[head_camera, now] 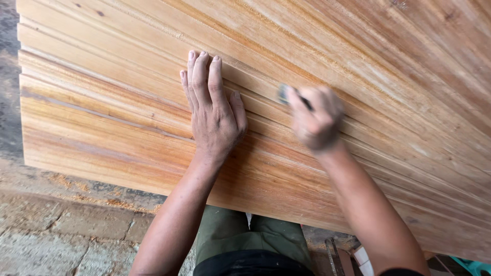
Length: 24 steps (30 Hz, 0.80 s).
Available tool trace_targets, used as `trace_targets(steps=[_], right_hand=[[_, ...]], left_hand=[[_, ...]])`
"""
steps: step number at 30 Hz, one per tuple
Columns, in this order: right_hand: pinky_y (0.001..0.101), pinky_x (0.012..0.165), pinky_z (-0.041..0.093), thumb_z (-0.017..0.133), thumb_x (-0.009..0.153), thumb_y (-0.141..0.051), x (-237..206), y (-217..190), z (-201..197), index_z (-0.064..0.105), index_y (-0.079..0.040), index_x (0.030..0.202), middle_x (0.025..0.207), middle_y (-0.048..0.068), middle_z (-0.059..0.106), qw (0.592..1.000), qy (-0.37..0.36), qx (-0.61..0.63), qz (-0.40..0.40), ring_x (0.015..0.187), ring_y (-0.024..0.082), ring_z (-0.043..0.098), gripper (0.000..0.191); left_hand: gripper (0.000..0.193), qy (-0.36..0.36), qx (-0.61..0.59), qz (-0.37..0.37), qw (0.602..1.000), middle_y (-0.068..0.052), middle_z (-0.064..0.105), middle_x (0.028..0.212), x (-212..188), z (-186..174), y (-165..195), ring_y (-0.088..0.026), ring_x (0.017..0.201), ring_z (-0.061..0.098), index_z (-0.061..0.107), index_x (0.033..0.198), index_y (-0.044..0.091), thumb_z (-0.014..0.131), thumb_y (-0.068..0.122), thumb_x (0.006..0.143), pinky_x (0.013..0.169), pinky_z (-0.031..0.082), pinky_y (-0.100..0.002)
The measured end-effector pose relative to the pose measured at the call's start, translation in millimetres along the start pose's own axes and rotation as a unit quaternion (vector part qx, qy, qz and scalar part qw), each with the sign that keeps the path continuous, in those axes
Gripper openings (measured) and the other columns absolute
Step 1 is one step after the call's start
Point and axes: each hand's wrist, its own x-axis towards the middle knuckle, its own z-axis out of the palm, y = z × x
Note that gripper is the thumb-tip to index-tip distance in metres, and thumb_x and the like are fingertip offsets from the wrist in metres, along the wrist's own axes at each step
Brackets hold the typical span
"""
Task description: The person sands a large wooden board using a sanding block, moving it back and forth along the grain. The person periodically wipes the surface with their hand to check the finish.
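Note:
A large wooden panel (358,66) with long moulded grooves fills most of the view. My left hand (212,110) lies flat on it, palm down, fingers together and pointing away from me. To its right, my right hand (317,117) is blurred by motion and is closed around a small dark piece (284,94), possibly sandpaper, pressed against a groove of the panel.
Below the panel's near edge I see a stone-paved floor (61,230) strewn with sawdust, my green trousers (240,235), and some tools and a teal object (473,267) at the bottom right.

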Motion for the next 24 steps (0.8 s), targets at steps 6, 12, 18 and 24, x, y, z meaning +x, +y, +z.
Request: trace_targets(steps=[6, 12, 18, 24], right_hand=[[0.0307, 0.057, 0.046, 0.079, 0.101, -0.008, 36, -21, 31, 0.080, -0.005, 0.109, 0.090, 0.003, 0.062, 0.999, 0.021, 0.046, -0.018, 0.077, 0.016, 0.057, 0.009], [0.0355, 0.059, 0.043, 0.077, 0.098, -0.003, -12, 8, -34, 0.081, -0.005, 0.107, 0.085, 0.005, 0.059, 1.000, -0.003, -0.005, 0.013, 0.076, 0.021, 0.055, 0.010], [0.0321, 0.062, 0.048, 0.075, 0.100, -0.007, 38, -27, 38, 0.078, -0.004, 0.109, 0.088, 0.002, 0.060, 0.999, 0.024, 0.043, -0.005, 0.079, 0.016, 0.057, 0.011], [0.0300, 0.064, 0.050, 0.081, 0.100, -0.012, -6, 3, 10, 0.078, -0.010, 0.109, 0.090, 0.002, 0.063, 0.999, 0.027, 0.017, -0.008, 0.079, 0.015, 0.057, 0.010]], left_hand=[[0.060, 0.048, -0.038, -0.003, 0.998, -0.019, 0.033, 0.159, -3, 1, -5, -0.038, 0.158, 0.026, 0.030, 0.161, 0.004, 0.055, 0.006, 0.106, 0.134, 0.023, -0.054], [0.061, 0.024, -0.015, -0.004, 1.000, -0.021, 0.033, 0.162, -1, -3, -1, -0.041, 0.155, 0.026, 0.032, 0.158, 0.000, 0.055, 0.005, 0.101, 0.131, 0.021, -0.058], [0.060, 0.045, -0.006, 0.019, 0.999, -0.021, 0.032, 0.162, -1, 6, -10, -0.040, 0.155, 0.026, 0.032, 0.159, 0.000, 0.055, 0.004, 0.104, 0.132, 0.020, -0.057], [0.060, 0.034, -0.025, 0.009, 0.999, -0.022, 0.031, 0.159, -8, 4, -7, -0.043, 0.157, 0.024, 0.032, 0.156, -0.001, 0.053, -0.003, 0.099, 0.134, 0.024, -0.054]])
